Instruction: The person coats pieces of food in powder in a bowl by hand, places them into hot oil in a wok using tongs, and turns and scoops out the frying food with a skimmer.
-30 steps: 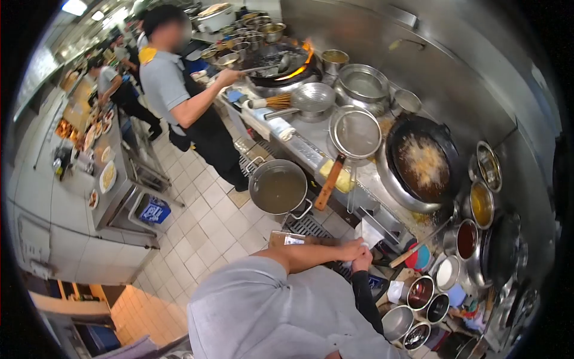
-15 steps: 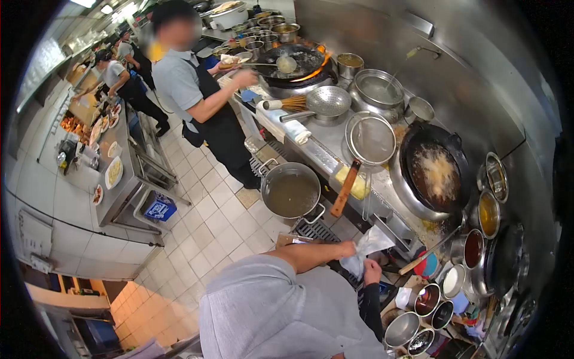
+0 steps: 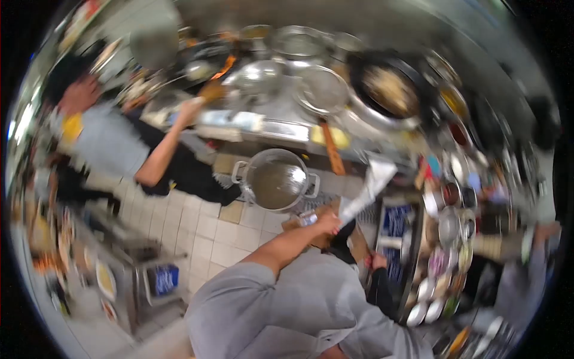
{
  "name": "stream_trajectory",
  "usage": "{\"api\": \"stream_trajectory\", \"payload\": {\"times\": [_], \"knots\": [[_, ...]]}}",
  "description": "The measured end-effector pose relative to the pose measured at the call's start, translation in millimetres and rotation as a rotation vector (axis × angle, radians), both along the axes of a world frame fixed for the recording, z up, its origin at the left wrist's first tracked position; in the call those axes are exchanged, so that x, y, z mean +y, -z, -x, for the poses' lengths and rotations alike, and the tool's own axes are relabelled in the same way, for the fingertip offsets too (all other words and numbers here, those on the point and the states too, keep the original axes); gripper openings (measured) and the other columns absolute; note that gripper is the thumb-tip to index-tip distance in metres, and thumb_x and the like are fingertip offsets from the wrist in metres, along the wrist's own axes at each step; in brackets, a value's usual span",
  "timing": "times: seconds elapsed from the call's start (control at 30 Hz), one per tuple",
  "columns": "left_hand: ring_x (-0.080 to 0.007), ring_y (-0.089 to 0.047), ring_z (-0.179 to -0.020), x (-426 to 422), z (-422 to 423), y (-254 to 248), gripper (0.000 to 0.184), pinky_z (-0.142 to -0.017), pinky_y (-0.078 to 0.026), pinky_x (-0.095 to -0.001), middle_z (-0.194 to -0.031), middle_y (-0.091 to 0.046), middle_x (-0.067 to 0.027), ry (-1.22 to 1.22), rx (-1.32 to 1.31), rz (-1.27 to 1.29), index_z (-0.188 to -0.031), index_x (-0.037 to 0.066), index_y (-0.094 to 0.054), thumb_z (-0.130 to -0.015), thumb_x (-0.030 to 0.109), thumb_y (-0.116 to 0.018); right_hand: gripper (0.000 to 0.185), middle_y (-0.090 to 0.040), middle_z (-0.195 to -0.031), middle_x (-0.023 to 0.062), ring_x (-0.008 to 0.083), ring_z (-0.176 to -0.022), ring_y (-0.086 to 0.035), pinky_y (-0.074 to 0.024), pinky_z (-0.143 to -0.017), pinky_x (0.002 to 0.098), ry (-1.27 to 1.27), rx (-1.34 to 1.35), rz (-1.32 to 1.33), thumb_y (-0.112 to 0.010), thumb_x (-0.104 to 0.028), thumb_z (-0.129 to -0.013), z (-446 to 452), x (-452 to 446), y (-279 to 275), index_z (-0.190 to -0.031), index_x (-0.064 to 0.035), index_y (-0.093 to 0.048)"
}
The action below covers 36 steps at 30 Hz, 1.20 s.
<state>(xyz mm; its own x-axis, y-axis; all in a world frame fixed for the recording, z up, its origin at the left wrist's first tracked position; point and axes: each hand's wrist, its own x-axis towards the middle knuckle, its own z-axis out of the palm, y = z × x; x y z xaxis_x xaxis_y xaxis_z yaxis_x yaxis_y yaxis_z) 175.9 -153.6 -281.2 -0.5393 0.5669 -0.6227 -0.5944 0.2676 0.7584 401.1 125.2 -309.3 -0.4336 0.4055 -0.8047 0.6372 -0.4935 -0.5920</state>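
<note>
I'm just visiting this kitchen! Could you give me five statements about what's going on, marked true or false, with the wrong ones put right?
1. The left hand holds a white cloth. True.
2. The right hand grips that cloth too. False: it is apart from it.
3. The mesh strainer has a wooden handle. True.
4. A lid covers the two-handled pot. False: the pot is open.
5. An orange flame is visible. True.

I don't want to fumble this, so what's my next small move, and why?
Perhaps bring your right hand to the loose end of the white cloth or bag: your left hand grips only its other end, and the right is apart from it.
</note>
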Motion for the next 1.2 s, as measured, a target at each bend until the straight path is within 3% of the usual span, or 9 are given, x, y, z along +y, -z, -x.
{"api": "stream_trajectory", "payload": {"times": [0.13,0.3,0.4,0.47,0.53,0.63,0.87,0.97,1.2], "knots": [[-0.0124,-0.055,-0.049,-18.1,-10.2,-76.2,0.043,-0.044,-0.045,-0.029,-0.062,-0.06,-0.004,-0.026,-0.002,0.148,-0.077,0.007,-0.058,-0.098,0.044,-0.056,0.013,-0.063,-0.069,0.0117,0.0219,-0.052,-0.062,-0.0534,-0.043,0.0373,0.132,-0.153,-0.105,-0.054,-0.011,-0.091,-54.3,-74.2,-54.4,-0.084,-0.0044,-0.062],[-0.0126,-0.053,-0.051,-27.6,-15.8,-41.0,0.04,-0.048,-0.045,-0.0272,-0.064,-0.058,-0.0035,-0.031,0.005,-0.008,-0.078,0.008,-0.055,-0.099,0.043,-0.054,0.018,-0.068,-0.072,0.0145,0.0265,-0.06,-0.068,-0.056,-0.048,0.0406,0.076,-0.251,-0.139,-0.053,-0.013,-0.089,-137.2,-108.6,-48.9,-0.09,-0.0029,-0.068],[-0.0118,-0.052,-0.045,-29.8,-10.3,-22.5,0.045,-0.042,-0.043,-0.0264,-0.058,-0.058,-0.0033,-0.042,-0.017,-0.036,-0.07,0.01,-0.054,-0.099,0.045,-0.053,0.023,-0.071,-0.074,0.011,0.026,-0.069,-0.07,-0.0573,-0.064,0.0391,-0.134,-0.405,-0.174,-0.057,-0.02,-0.085,-177.3,-124.8,-36.2,-0.072,-0.0075,-0.072],[-0.0104,-0.053,-0.048,-33.6,-8.4,-32.6,0.042,-0.042,-0.043,-0.0249,-0.061,-0.058,-0.003,-0.027,-0.041,-0.085,-0.072,0.011,-0.053,-0.098,0.044,-0.055,0.012,-0.069,-0.072,0.0136,0.0312,-0.068,-0.069,-0.0567,-0.063,0.0414,-1.015,-0.209,-0.959,-0.069,-0.017,-0.066,-216.6,-126.1,9.4,-0.072,-0.0067,-0.07],[-0.0103,-0.053,-0.049,-35.3,-7.9,-48.0,0.04,-0.043,-0.043,-0.0241,-0.063,-0.059,-0.0026,-0.022,-0.046,-0.064,-0.075,0.011,-0.053,-0.098,0.044,-0.055,0.009,-0.071,-0.074,0.0122,0.027,-0.073,-0.071,-0.0575,-0.065,0.0396,-0.632,-0.32,-0.583,-0.069,-0.018,-0.065,-218.2,-127.5,11.1,-0.068,-0.0103,-0.073],[-0.0111,-0.053,-0.05,-39.1,2.7,-40.2,0.039,-0.046,-0.045,-0.0251,-0.064,-0.06,-0.0021,0.039,-0.006,0.042,-0.077,0.012,-0.053,-0.099,0.043,-0.053,0.008,-0.07,-0.071,0.0114,0.026,-0.07,-0.071,-0.057,-0.064,0.0387,-0.509,-0.422,-0.486,-0.068,-0.016,-0.065,-215.3,-127.9,50.0,-0.068,-0.0119,-0.075],[-0.0115,-0.056,-0.057,-48.9,21.8,-37.4,0.032,-0.048,-0.045,-0.0248,-0.069,-0.06,-0.0023,0.227,-0.017,0.128,-0.085,0.011,-0.056,-0.102,0.037,-0.049,0.03,-0.072,-0.086,0.0199,0.0307,-0.084,-0.072,-0.0572,-0.076,0.0411,-0.006,-0.458,-0.427,-0.062,-0.025,-0.075,-169.0,-140.3,-64.9,-0.087,-0.0013,-0.075],[-0.0123,-0.055,-0.055,-56.7,33.6,-26.6,0.029,-0.048,-0.045,-0.0253,-0.069,-0.06,-0.0027,0.33,0.015,0.155,-0.089,0.011,-0.057,-0.102,0.035,-0.049,0.032,-0.072,-0.092,0.0202,0.0299,-0.089,-0.072,-0.0569,-0.077,0.0406,-0.373,-0.539,-0.557,-0.064,-0.026,-0.073,-157.3,-125.9,51.1,-0.093,-0.0025,-0.075],[-0.0167,-0.055,-0.054,-56.3,71.0,31.8,0.025,-0.053,-0.048,-0.0303,-0.064,-0.06,-0.0055,0.455,-0.092,0.175,-0.087,0.008,-0.06,-0.1,0.029,-0.053,0.038,-0.069,-0.107,0.0215,0.0333,-0.102,-0.067,-0.0538,-0.087,0.0421,-0.105,-0.497,-0.441,-0.061,-0.028,-0.076,-146.2,-81.5,-88.8,-0.101,-0.0029,-0.073]]}}
